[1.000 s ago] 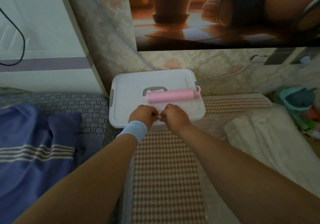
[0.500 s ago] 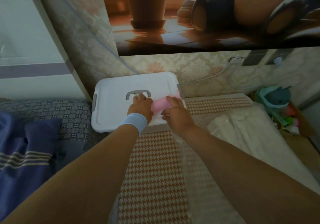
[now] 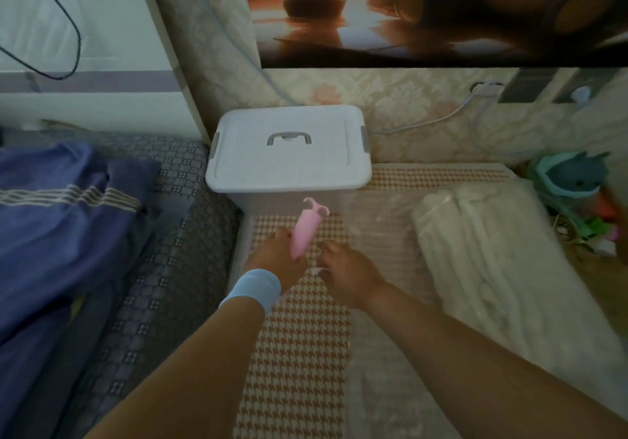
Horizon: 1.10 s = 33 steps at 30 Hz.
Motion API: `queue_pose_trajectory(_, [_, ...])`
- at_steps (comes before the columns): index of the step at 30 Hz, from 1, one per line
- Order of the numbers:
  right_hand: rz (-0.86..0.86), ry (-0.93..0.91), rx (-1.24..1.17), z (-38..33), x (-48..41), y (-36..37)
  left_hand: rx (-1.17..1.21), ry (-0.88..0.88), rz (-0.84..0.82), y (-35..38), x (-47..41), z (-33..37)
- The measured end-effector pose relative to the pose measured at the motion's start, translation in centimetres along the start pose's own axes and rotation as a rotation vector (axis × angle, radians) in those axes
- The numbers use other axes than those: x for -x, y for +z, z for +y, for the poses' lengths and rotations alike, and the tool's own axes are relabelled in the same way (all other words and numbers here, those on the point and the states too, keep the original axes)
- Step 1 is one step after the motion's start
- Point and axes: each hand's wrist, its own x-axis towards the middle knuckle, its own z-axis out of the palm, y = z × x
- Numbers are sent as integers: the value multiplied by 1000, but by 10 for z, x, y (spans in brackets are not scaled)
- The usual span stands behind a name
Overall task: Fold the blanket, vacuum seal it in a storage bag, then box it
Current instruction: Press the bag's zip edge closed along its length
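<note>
Head view: on the bed (image 3: 176, 268), a blue quilt (image 3: 61, 221) covers the left edge. The folded cream blanket (image 3: 492, 268) lies right, seemingly inside the clear storage bag (image 3: 380, 234), apparently not yet vacuumed. The lidded box (image 3: 289, 153) waits at the far edge. The left hand (image 3: 275, 258) grips the pink pump (image 3: 304, 234); the right hand (image 3: 343, 268) pinches a small pale piece (image 3: 318, 270).

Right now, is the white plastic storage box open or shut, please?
Shut: the white lid lies flat across the white plastic storage box, covering its whole top.
</note>
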Motion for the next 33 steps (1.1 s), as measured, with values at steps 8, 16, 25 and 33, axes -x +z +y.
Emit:
queue_pose_trajectory(8, [-31, 63, 242, 12, 50, 63, -63, -287, -147, 101, 24, -36])
queue_pose_trajectory(16, [-109, 236, -59, 47, 56, 128, -115, 51, 310, 171, -7, -53])
queue_pose_trajectory(25, [143, 178, -170, 82, 41, 153, -54, 227, 405, 211, -40, -50])
queue_pose_trajectory(33, [315, 175, 90, 43, 135, 119, 596, 335, 298, 207, 67, -38])
